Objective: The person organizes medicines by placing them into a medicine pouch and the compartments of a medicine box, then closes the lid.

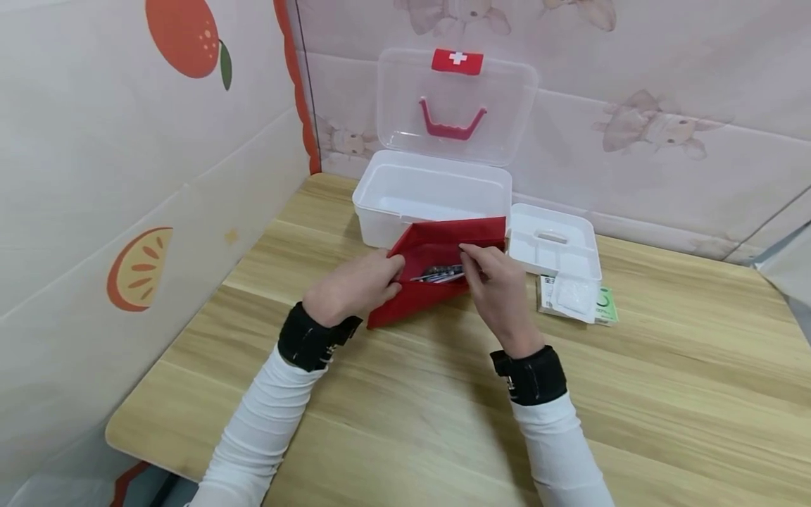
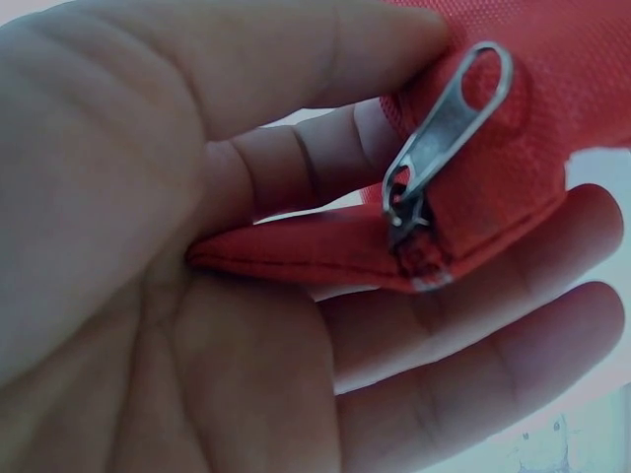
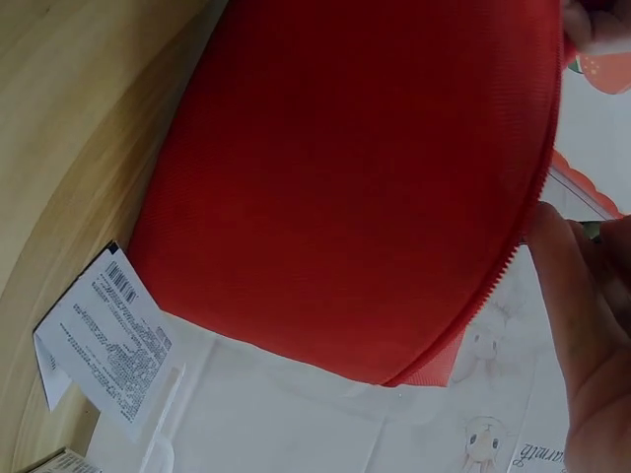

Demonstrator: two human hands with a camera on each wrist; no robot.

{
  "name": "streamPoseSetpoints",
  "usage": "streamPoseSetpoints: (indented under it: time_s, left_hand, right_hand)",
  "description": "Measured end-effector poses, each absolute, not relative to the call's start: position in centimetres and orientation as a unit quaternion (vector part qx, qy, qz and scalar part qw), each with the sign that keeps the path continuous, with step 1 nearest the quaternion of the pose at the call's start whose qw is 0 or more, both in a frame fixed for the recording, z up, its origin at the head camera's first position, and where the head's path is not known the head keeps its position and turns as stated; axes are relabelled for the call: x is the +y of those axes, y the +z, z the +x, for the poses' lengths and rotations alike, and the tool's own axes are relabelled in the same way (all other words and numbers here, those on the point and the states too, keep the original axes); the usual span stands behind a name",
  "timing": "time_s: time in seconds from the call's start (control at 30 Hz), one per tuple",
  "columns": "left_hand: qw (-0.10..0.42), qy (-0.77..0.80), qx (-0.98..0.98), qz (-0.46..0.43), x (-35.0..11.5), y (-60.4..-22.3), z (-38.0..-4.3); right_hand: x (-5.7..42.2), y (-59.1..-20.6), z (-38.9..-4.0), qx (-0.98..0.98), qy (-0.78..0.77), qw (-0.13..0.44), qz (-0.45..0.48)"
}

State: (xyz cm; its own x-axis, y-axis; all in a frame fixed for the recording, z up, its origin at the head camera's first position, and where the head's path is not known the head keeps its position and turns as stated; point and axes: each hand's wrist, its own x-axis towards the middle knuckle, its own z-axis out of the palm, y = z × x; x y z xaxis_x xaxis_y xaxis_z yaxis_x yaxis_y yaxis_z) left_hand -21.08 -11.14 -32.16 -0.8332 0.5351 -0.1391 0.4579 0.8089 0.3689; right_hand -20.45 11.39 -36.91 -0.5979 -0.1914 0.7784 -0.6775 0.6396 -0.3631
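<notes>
A red zip pouch (image 1: 418, 304) stands tilted on the table with its mouth open toward me. Thin silvery and dark items (image 1: 440, 274) lie inside, too small to identify. My left hand (image 1: 355, 285) grips the pouch's left end; in the left wrist view its metal zipper pull (image 2: 449, 128) hangs beside the fingers. At the other side of the mouth, my right hand (image 1: 503, 299) has its thumb and forefinger at the zipped edge, seemingly pinching it. The right wrist view shows a fingertip against the zipper teeth (image 3: 505, 268); a small greenish thing behind that finger is unclear.
Behind the pouch sits a white lidded box (image 1: 370, 215), its clear lid (image 1: 395, 105) raised against the wall. To the right lies a white compartment tray (image 1: 583, 243), with a small white packet (image 1: 575, 294) and a green-and-white box (image 1: 606, 306) before it.
</notes>
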Motion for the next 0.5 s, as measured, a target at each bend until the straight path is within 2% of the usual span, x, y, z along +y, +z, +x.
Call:
streamPoseSetpoints:
  time_s: [0.23,0.5]
  left_hand:
    - [0.115,0.157,0.944,0.267,-10.92,-32.04,-21.11]
    - [0.111,0.149,0.945,0.268,-10.93,-32.12,-21.02]
  right_hand:
    - [11.43,-37.42,-20.86,-0.844,0.311,0.351,0.260]
    - [10.96,-37.89,-20.71,-0.888,0.269,0.276,0.251]
